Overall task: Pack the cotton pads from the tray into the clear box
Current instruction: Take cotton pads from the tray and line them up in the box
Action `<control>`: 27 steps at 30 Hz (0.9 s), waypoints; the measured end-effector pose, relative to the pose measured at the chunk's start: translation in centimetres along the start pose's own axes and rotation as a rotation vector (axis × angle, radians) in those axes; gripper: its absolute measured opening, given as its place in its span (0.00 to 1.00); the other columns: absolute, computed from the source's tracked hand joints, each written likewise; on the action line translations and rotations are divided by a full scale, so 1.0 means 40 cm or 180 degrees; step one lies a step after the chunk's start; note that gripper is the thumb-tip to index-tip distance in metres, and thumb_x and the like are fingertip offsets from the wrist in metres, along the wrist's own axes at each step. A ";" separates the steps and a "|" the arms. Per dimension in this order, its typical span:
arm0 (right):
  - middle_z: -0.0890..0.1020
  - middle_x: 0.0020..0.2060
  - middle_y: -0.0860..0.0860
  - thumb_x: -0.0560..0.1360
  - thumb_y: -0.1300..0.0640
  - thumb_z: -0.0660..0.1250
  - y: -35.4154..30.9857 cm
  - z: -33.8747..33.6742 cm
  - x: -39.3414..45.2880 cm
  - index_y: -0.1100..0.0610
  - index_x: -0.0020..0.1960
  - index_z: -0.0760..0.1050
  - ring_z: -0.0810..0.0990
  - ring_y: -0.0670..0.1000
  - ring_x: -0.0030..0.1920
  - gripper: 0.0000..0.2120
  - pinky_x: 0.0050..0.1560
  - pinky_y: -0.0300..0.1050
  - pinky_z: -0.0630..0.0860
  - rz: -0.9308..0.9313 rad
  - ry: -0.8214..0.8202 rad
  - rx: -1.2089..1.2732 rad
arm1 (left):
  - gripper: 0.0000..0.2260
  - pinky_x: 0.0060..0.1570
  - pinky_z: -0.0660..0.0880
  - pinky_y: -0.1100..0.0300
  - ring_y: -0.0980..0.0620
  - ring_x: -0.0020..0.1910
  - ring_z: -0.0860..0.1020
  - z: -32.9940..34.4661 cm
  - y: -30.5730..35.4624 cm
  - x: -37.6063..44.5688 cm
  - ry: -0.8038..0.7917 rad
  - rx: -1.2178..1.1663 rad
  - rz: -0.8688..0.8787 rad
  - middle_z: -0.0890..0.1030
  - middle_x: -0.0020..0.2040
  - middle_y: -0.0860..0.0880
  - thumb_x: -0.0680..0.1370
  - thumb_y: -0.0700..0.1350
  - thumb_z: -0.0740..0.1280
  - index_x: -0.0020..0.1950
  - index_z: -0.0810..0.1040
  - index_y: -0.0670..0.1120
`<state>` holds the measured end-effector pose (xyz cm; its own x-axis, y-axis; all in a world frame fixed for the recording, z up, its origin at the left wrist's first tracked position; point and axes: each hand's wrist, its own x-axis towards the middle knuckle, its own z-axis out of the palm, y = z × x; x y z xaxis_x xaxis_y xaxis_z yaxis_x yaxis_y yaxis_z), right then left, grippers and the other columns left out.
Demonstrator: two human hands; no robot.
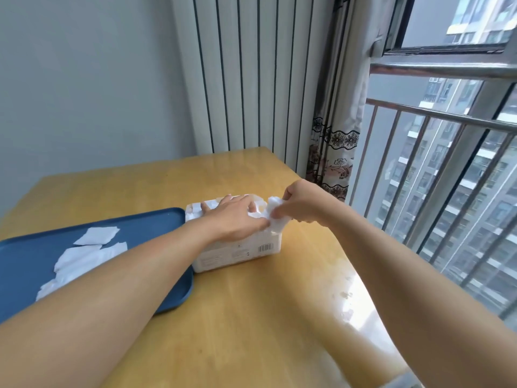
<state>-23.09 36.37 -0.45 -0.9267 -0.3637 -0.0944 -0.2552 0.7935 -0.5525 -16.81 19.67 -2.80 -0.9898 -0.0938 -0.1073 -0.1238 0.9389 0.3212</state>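
The clear box [237, 254], with a barcode label on its near side, stands on the wooden table just right of the blue tray [156, 219]. Several white cotton pads [95, 236] lie loose on the tray, partly hidden by my left forearm. My left hand [235, 217] lies flat over the box's open top, fingers straight, pressing on the pads inside. At the box's right end my right hand [299, 201] pinches a bunch of white cotton pads [275, 215].
The wooden table [251, 317] runs to an edge on the right, beside a window with a metal railing [447, 163]. A patterned curtain [333, 158] and a striped panel stand behind the table's far corner.
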 end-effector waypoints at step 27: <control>0.69 0.33 0.50 0.76 0.63 0.65 -0.105 0.104 0.010 0.55 0.38 0.64 0.69 0.53 0.31 0.12 0.42 0.47 0.63 -0.0294 0.1108 -0.1852 | 0.33 0.73 0.44 0.29 0.51 0.82 0.43 -0.019 -0.084 0.012 -0.0493 0.0606 0.0138 0.50 0.84 0.55 0.74 0.78 0.54 0.75 0.65 0.64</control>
<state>-21.26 30.84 -1.61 -0.9038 -0.3418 0.2575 -0.3540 0.9352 -0.0011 -16.92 16.20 -3.21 -0.9694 -0.0141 -0.2450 -0.0515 0.9878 0.1470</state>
